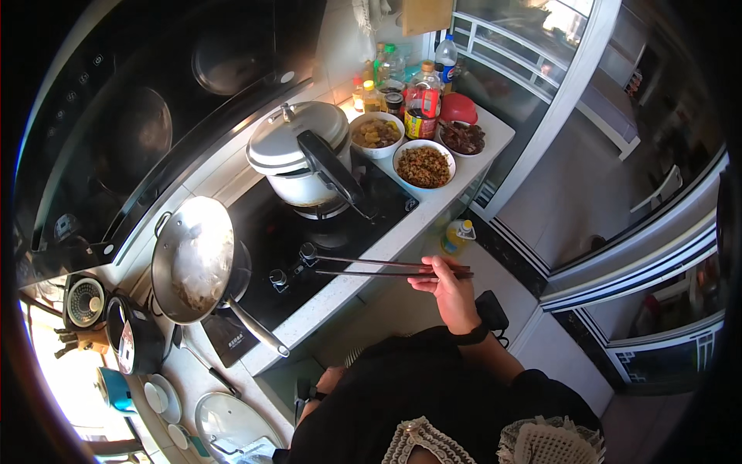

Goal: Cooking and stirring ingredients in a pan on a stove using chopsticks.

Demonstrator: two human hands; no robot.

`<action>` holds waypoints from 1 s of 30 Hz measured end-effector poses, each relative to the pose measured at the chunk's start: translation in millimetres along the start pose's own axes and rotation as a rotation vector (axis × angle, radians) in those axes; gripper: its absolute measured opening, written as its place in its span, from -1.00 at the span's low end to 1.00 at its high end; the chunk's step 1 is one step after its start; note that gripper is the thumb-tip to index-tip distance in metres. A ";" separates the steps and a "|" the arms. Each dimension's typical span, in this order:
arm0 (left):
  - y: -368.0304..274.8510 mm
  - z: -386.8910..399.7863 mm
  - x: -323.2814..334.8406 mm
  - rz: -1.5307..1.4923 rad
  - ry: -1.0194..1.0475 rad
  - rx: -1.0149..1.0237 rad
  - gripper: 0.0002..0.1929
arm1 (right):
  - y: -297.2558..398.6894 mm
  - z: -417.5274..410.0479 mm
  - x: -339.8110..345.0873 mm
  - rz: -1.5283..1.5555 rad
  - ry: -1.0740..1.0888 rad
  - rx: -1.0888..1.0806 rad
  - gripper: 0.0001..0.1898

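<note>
My right hand (451, 298) grips a pair of dark chopsticks (388, 268), held apart, their tips pointing left over the front edge of the black gas cooktop (255, 232). Below, my left hand (329, 380) hangs by my body, partly hidden by my sleeve; its fingers do not show clearly. On the left burner stands a steel frying pan (194, 261), tilted in this view, with bright glare and some brownish food at the bottom. Its metal handle (258, 329) sticks out over the counter edge. A lidded pressure cooker (301, 151) with a black handle sits on the other burner.
Beyond the cooker stand bowls of minced food (424, 166), chunky stew (377, 134) and dark meat (462, 139), beside a sauce bottle (422, 101). A glass lid (237, 426) and a spatula (206, 362) lie at left. An oil bottle (458, 236) stands on the floor.
</note>
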State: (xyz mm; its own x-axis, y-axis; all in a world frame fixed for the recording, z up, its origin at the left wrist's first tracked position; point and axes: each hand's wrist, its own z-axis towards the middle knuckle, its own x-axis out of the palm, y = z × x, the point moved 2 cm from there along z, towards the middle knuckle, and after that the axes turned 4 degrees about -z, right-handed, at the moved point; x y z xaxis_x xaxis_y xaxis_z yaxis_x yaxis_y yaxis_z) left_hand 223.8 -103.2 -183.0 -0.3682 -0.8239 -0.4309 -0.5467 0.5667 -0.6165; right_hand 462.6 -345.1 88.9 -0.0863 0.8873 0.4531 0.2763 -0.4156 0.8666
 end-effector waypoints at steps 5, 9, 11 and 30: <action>-24.1 3.8 -6.5 -0.013 -0.145 -0.177 -0.44 | 3.0 6.4 -10.3 0.058 -0.008 -0.009 -0.77; 11.4 17.9 12.0 -0.033 -0.165 -0.180 -0.42 | 2.7 9.8 -4.8 0.065 0.023 -0.014 -0.78; -8.3 5.6 9.0 0.027 -0.239 -0.187 -0.40 | 3.2 17.2 -8.6 0.042 0.012 -0.040 -0.76; -129.7 -184.4 -109.6 -0.488 -0.953 0.125 -0.70 | -26.6 42.3 95.2 0.012 0.322 0.009 -0.71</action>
State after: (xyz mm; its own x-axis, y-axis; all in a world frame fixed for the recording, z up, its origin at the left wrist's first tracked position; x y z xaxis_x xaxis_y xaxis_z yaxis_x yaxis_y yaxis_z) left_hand 196.4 -88.0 65.7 0.6354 -0.6459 -0.4232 -0.3757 0.2202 -0.9002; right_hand 487.5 -241.2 100.1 -0.3806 0.7730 0.5076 0.2878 -0.4226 0.8594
